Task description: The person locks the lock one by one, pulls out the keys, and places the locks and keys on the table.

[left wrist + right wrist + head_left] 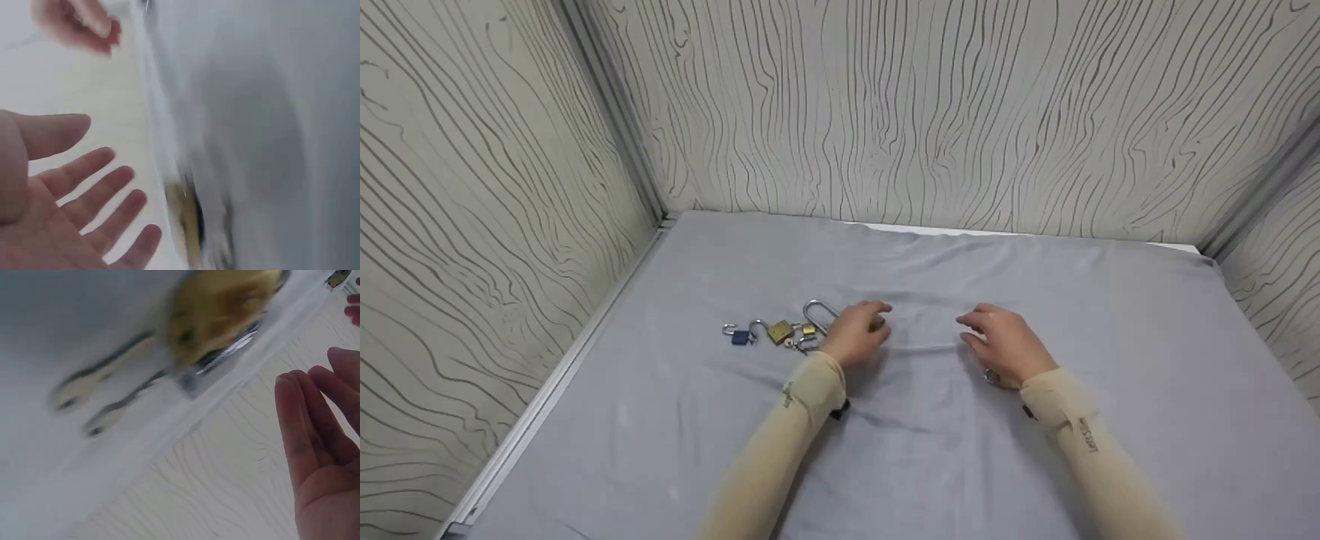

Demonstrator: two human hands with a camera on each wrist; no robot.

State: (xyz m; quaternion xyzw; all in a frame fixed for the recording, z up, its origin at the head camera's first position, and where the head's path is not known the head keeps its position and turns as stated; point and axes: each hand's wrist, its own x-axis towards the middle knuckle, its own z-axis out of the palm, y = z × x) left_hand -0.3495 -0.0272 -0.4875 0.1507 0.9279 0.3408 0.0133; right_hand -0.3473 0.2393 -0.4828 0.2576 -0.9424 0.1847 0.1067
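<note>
My left hand (856, 331) hovers over the right side of a group of padlocks, its fingers spread and empty in the left wrist view. Beneath it, a large steel shackle (816, 307) pokes out, the rest of that lock mostly hidden by the hand. A blurred brass padlock (183, 219) shows below the fingers in the left wrist view. My right hand (1011, 346) has loosely bent fingers with nothing between them. Close by it lies a brass padlock (219, 318) with two keys (101, 419) on the cloth, mostly covered by the hand in the head view.
Left of my left hand lie an unlocked blue padlock (740, 337), a brass padlock (780, 331) with its shackle raised, and a small brass padlock (808, 329). A grey cloth (915, 465) covers the table. Wood-grain patterned walls (885, 112) enclose its back and sides.
</note>
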